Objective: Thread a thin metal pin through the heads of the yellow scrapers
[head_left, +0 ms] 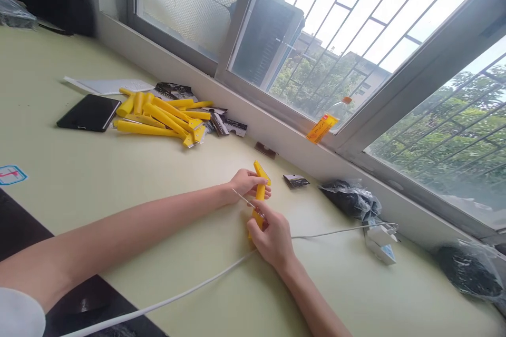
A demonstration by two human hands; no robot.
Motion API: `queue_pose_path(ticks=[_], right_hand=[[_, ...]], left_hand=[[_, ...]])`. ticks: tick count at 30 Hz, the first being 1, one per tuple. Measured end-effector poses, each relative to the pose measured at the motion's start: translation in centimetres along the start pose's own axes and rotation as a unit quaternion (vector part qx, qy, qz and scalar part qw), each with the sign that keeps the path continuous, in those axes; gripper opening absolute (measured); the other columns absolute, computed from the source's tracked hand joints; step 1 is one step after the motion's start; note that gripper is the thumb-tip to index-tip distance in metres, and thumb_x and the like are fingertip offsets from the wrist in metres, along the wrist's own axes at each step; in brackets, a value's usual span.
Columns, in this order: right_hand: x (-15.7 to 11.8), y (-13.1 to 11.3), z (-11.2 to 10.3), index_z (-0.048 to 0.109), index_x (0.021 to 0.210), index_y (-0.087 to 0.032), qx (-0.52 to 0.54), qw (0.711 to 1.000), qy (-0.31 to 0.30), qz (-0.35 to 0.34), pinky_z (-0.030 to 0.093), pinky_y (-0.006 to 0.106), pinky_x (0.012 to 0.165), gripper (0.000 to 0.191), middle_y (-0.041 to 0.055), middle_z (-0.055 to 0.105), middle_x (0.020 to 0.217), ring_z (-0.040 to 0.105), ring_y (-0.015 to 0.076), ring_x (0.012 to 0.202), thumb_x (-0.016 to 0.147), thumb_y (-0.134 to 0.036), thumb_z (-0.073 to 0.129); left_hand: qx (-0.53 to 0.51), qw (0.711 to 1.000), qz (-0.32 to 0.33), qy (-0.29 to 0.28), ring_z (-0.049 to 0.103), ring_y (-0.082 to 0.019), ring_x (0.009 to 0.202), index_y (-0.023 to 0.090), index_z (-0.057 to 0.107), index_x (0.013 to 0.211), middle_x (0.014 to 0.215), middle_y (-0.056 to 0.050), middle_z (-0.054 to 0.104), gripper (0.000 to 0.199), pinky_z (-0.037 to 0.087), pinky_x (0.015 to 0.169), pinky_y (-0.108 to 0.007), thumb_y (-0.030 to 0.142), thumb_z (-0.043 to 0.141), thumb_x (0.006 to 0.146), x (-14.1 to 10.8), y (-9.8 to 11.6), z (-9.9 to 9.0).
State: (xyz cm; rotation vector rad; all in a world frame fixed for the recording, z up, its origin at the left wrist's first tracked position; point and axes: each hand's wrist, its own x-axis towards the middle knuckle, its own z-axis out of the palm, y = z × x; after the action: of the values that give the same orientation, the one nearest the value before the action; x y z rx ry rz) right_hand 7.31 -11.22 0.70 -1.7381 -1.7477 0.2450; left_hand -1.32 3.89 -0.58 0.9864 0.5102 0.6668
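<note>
A yellow scraper with a long handle and a wide angled head (260, 191) is held above the table between my two hands. My left hand (245, 183) is closed around it just below the head, thumb on top. Lower down, my right hand (273, 234) grips the handle, with its thumb and index finger bent over it. A thin metal rod (244, 199) sticks out from the right fingers toward my left wrist. Its other end is hidden in the right hand, so its kind cannot be made out.
A pile of several yellow scrapers (158, 118) lies at the left back, beside a black flat device (89, 112) and dark packets (174, 91). A white cable (197, 287) crosses under my right hand to a power strip (379, 242). An orange-labelled bottle (323, 127) stands by the window.
</note>
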Motion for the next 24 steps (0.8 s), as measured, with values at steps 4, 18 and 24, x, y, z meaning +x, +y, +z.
queue_pose_path(ticks=[4,18,24], right_hand=[[0.0,0.1,0.1,0.072,0.102,-0.024,0.003,1.0,0.012,0.014,0.036,0.023,0.052,0.031,-0.0025,0.059,0.066,0.041,0.0111,0.048,0.077,-0.024,0.055],[0.3,0.5,-0.2,0.07,0.105,-0.02,0.169,0.985,0.002,0.033,0.028,0.022,0.048,0.029,-0.0038,0.04,0.064,0.03,0.01,0.052,0.092,-0.035,0.049],[1.3,2.1,-0.3,0.06,0.095,-0.018,0.34,0.926,0.116,0.119,0.023,0.022,0.047,0.033,-0.0074,0.028,0.061,0.025,0.0094,0.052,0.095,-0.05,0.051]], left_hand=[[-0.012,1.0,-0.014,0.013,0.075,-0.022,0.073,0.006,0.07,0.09,0.089,-0.017,0.077,0.024,0.063,0.076,-0.036,0.025,0.08,0.079,-0.6,0.5,0.5],[0.021,0.999,0.017,0.036,0.072,-0.019,0.074,0.01,0.071,0.088,0.084,-0.011,0.075,0.022,0.06,0.073,-0.032,0.03,0.078,0.082,0.1,-0.4,0.1],[-0.02,0.996,0.03,0.084,0.067,-0.015,0.066,0.011,0.065,0.081,0.077,-0.009,0.072,0.007,0.057,0.071,-0.029,0.015,0.069,0.084,-0.1,0.4,0.7]])
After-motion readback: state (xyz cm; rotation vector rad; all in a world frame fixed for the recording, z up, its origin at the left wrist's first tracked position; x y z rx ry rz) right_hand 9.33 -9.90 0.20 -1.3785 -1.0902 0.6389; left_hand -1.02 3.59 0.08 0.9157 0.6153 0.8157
